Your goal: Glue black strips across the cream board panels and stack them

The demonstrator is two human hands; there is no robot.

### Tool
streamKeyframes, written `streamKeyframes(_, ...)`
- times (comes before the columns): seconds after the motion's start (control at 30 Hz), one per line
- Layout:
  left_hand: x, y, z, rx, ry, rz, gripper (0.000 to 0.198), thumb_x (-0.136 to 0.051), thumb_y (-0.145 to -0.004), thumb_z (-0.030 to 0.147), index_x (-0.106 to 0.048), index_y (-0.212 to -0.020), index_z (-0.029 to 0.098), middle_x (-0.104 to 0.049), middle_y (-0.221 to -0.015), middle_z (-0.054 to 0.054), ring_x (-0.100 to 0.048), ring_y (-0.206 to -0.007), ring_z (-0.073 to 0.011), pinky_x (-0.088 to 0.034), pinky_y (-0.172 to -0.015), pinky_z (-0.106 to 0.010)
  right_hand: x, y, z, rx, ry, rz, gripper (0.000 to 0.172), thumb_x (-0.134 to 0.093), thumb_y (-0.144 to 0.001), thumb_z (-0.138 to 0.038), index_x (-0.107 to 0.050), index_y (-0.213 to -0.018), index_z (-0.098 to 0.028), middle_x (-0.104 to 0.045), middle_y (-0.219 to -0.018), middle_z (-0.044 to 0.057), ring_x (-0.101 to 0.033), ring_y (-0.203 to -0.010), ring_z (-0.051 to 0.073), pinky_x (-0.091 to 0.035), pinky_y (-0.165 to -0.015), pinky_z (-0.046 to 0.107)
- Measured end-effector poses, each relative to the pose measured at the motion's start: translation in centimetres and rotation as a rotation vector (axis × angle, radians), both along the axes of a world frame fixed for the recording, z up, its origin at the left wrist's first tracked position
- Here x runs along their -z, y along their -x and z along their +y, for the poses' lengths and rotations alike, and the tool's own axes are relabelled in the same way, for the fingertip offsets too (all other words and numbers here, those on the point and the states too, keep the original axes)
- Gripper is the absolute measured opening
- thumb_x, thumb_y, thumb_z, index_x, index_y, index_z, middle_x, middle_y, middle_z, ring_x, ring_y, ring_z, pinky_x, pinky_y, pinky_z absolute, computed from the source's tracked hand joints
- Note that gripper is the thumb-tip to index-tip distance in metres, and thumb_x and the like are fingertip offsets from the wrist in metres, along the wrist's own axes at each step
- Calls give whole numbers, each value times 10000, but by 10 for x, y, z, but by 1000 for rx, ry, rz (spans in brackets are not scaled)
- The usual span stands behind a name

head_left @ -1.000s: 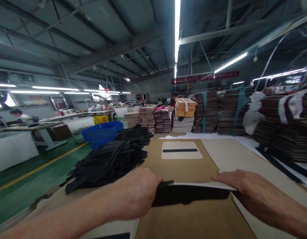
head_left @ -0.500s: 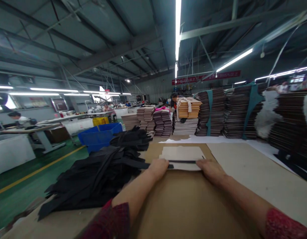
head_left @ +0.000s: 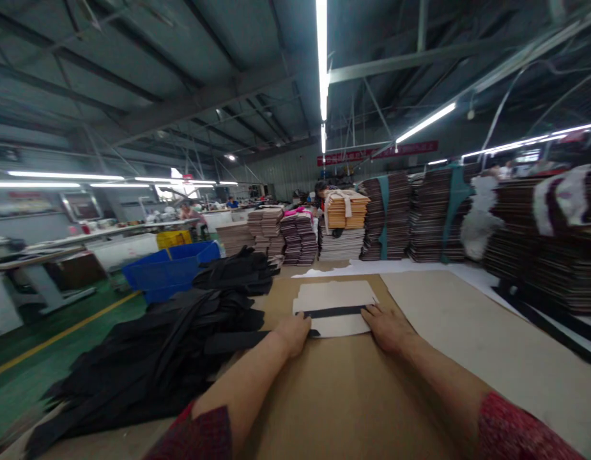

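Note:
A black fabric strip (head_left: 334,312) stretches across a pale flat sheet (head_left: 336,292) lying on the brown board (head_left: 340,383). My left hand (head_left: 294,333) is closed on the strip's left end, and a dark tail of cloth shows below and beside its fingers. At the other end, my right hand (head_left: 387,326) pinches the strip near the sheet's right edge. Both hands rest low over the sheet. Left of my forearm lies a heap of black fabric strips (head_left: 165,358), with a smaller black pile (head_left: 237,271) behind it.
A blue bin (head_left: 168,268) stands on the green floor at left. Behind the table rise stacks of dark cut pieces (head_left: 386,217) and an orange-tan stack (head_left: 347,211). A large beige sheet (head_left: 468,326) covers the right side. People sit far off.
The strip has turned from edge-on to lying flatter and wider across the pale sheet, still between both hands. The whole view has swung slightly to the right.

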State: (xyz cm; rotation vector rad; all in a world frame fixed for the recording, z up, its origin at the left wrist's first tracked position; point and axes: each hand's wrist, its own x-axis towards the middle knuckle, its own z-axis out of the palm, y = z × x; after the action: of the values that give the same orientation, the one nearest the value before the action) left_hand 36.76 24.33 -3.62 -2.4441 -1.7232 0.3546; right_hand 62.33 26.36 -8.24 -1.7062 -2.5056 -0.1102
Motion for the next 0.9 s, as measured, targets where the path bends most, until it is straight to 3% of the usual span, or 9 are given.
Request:
streamKeyframes(0.1, -21, -16, -18, 14, 50, -16, 477, -684, -833, 237, -525, -1273, 143, -558, -1289, -153, -612, -1064, -283, -533, -870, -469, -19, -36, -24, -10, 75, 36, 713, -534, -738, -34, -448, -1420, -223, -364, -1538, 122, -287, -1408, 344, -309, -1072, 575)
streamKeyframes(0.17, -31, -34, -37, 93, 98, -76, 312, -638, -808, 192, -629, -1109, 111, -634, -1155, -182, -627, -1042, -330, -527, -831, -455, -34, -79, -54, 26, 79, 82, 742, -551, -751, -75, -399, -1455, -250, -348, -1554, 76, -283, -1416, 277, -288, -1116, 473)
streamKeyframes(0.23, -35, -56, -66, 183, 162, -163, 196, -555, -834, 229, -681, -952, 138, -695, -981, -159, -664, -939, -319, -525, -765, -414, -48, -133, -97, 120, 55, 132, 608, -503, -847, -189, -415, -1448, -223, -416, -1515, 66, -359, -1378, 226, -312, -1110, 377)
streamKeyframes(0.3, -32, -82, -101, 275, 249, -262, 230, -476, -868, 268, -691, -886, 188, -718, -862, -99, -687, -807, -262, -520, -676, -343, -54, -186, -147, 279, 28, 172, 442, -362, -941, -314, -568, -1305, -174, -600, -1335, 86, -540, -1221, 220, -417, -1014, 338)
streamKeyframes(0.4, -19, -125, -155, 379, 355, -380, 266, -435, -882, 245, -700, -878, 224, -736, -870, -55, -698, -789, -215, -521, -635, -278, -43, -250, -221, 554, -13, 198, 500, -229, -961, -350, -691, -980, -159, -741, -922, 89, -693, -872, 235, -521, -778, 335)
streamKeyframes(0.47, -6, -152, -181, 422, 380, -426, 264, -473, -839, 178, -700, -958, 243, -740, -964, -49, -696, -886, -215, -543, -713, -272, -23, -273, -257, 664, -51, 214, 484, -238, -955, -329, -680, -1007, -139, -743, -952, 109, -703, -886, 243, -532, -784, 336)
streamKeyframes(0.6, 14, -194, -209, 452, 370, -464, 517, -490, -777, 76, -576, -1260, 242, -611, -1310, -75, -588, -1185, -226, -489, -992, -313, 17, -280, -294, 641, -133, 262, 467, -297, -965, -341, -641, -1180, -110, -679, -1209, 153, -644, -1115, 248, -485, -979, 355)
streamKeyframes(0.7, 18, -206, -221, 403, 363, -423, 563, -499, -771, 73, -513, -1329, 145, -473, -1438, -160, -505, -1286, -286, -426, -1079, -377, 30, -270, -304, 603, -179, 240, 495, -314, -974, -386, -640, -1206, -95, -625, -1298, 166, -583, -1213, 258, -417, -1079, 392)
streamKeyframes(0.9, 5, -162, -259, 359, 418, -343, 592, -648, -654, 103, -592, -1239, 182, -519, -1384, -154, -595, -1152, -328, -505, -986, -415, 46, -240, -346, 567, -135, 196, 551, -309, -984, -450, -632, -1249, -90, -595, -1341, 156, -547, -1257, 283, -407, -1100, 453)
